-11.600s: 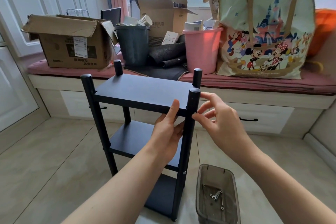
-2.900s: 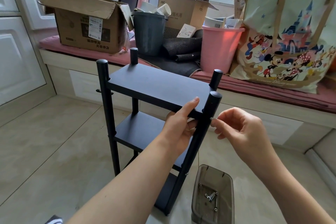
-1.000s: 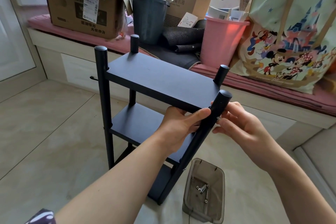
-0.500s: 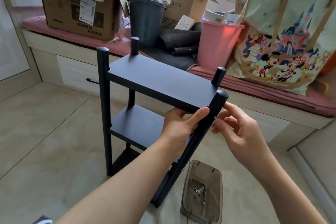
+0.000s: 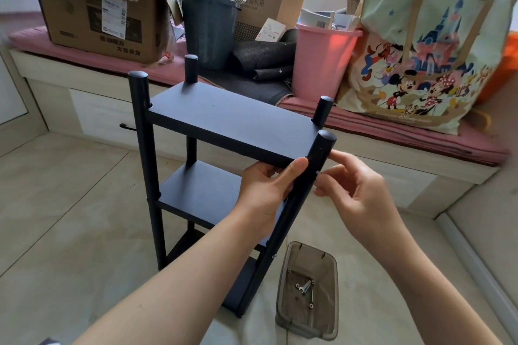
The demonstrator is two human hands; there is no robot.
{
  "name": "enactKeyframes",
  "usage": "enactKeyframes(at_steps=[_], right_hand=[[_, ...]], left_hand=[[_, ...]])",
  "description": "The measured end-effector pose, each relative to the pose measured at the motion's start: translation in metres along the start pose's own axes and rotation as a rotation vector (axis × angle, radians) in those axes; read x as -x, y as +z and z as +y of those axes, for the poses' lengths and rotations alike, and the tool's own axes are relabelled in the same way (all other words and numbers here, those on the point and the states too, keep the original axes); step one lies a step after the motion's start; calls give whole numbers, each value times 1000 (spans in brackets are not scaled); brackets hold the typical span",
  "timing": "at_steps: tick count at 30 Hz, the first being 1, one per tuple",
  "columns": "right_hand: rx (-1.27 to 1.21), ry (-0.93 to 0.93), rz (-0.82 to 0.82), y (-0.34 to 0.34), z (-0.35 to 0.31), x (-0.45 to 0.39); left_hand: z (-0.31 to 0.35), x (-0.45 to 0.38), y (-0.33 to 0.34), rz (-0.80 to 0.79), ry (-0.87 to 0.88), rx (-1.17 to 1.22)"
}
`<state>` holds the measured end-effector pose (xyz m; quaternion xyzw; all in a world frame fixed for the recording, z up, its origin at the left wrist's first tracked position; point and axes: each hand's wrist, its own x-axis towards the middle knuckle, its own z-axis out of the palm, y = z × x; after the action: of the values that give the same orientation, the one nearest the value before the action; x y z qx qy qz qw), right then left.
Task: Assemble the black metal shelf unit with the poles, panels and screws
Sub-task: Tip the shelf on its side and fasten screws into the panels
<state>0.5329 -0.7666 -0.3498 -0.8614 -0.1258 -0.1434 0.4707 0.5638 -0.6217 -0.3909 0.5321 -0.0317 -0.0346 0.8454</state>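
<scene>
- Head view, left to right: black shelf unit (image 5: 224, 131) stands on pale floor tiles (image 5: 70, 218), three panels fitted, four poles up.
- Left hand (image 5: 266, 190) grips the top panel's near edge, thumb across the near-right pole (image 5: 305, 193).
- That pole leans slightly, long axis near vertical; a screw (image 5: 318, 173) sticks out of its right side.
- Right hand (image 5: 356, 193), nearer the screw, pinches it with narrow fingertips; probably turning it in.
- Parts tray (image 5: 307, 314) sits on the floor below; cluttered window bench (image 5: 392, 131) behind.

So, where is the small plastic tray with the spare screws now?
The tray sits on the floor at the lower right of the head view, beside the foot of the near-right pole.
</scene>
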Motion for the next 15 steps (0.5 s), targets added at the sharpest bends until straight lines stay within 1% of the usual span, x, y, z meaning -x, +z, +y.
enactKeyframes(at_steps=[4,6,11,15], right_hand=[[104,-44,116,1,-5,4],[111,-35,167,1,-7,5],[63,12,168,1,-8,5],[-55,100,152,3,-8,4]], left_hand=[[0,-2,-2,0,-2,-14],[1,-3,-2,-6,-6,-17],[1,-5,-2,-38,-10,0],[1,-6,-3,-63,-16,-3]])
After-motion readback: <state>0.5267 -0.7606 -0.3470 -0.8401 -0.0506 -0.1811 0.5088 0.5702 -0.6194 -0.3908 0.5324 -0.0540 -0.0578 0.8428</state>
